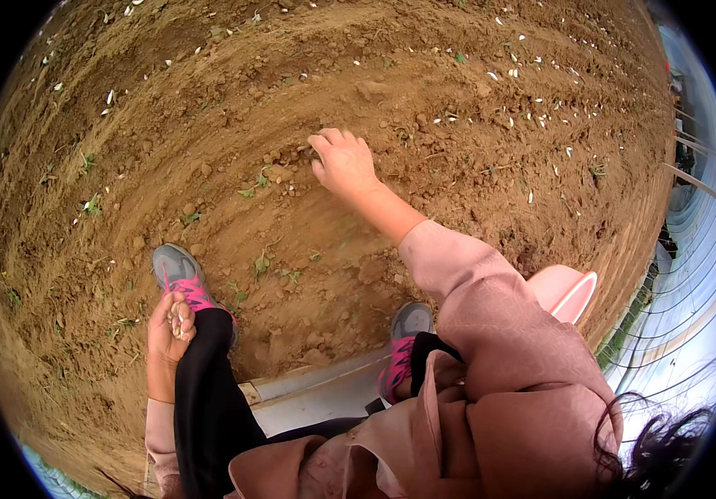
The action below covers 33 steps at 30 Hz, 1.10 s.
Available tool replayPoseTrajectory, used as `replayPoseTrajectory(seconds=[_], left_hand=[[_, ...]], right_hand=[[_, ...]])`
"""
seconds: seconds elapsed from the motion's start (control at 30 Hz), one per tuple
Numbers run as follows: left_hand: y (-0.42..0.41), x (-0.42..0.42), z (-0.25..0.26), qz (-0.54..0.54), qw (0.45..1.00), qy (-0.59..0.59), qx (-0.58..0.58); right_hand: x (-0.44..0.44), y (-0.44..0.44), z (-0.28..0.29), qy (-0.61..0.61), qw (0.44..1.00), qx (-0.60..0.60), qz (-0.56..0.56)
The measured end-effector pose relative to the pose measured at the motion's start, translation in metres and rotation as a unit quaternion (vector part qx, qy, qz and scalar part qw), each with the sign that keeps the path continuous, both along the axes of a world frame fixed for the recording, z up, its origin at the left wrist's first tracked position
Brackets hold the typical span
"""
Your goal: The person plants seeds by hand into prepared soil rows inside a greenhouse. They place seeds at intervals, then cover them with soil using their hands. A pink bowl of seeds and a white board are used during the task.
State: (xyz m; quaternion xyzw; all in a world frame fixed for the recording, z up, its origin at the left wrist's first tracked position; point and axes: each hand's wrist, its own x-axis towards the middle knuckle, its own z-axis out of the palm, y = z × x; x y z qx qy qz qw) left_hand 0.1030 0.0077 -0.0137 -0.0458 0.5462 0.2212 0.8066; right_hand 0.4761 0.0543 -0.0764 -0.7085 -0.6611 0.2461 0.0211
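Note:
My left hand [172,324] rests beside my knee, its fingers curled around several pale garlic cloves [177,319]. Stretched forward, my right hand [342,161] is at the surface of the brown soil [308,237], palm down with bent fingers. Its fingertips meet loose crumbs of earth, and I cannot see whether anything is between them. White cloves lie scattered in rough rows on the tilled ground, such as a clove [110,96] at the upper left and another clove [492,76] at the upper right.
A pink plastic basin [554,287] stands at my right, partly behind my sleeve. Small green weeds [262,263] grow between my grey and pink shoes [177,268]. A pale board [314,396] lies beneath me. Translucent greenhouse sheeting [695,274] curves along the right edge.

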Motion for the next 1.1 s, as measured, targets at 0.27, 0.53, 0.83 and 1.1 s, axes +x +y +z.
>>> replayPoseTrajectory(seconds=[0.27,0.53,0.83,1.1], left_hand=[[-0.003,0.002,0.000,0.014,1.000,-0.005,0.006],[-0.005,-0.001,-0.004,0.014,1.000,0.002,0.008],[-0.006,-0.003,0.004,0.027,1.000,0.008,0.006],[-0.012,-0.013,-0.005,0.100,0.995,-0.027,-0.005]], right_hand=[[-0.012,0.006,-0.007,-0.016,0.992,0.024,0.121],[0.109,-0.058,-0.002,-0.100,0.980,-0.017,0.172],[0.102,0.052,-0.006,-0.056,0.976,0.182,-0.107],[0.092,0.170,-0.043,-0.176,0.945,0.142,-0.236]])
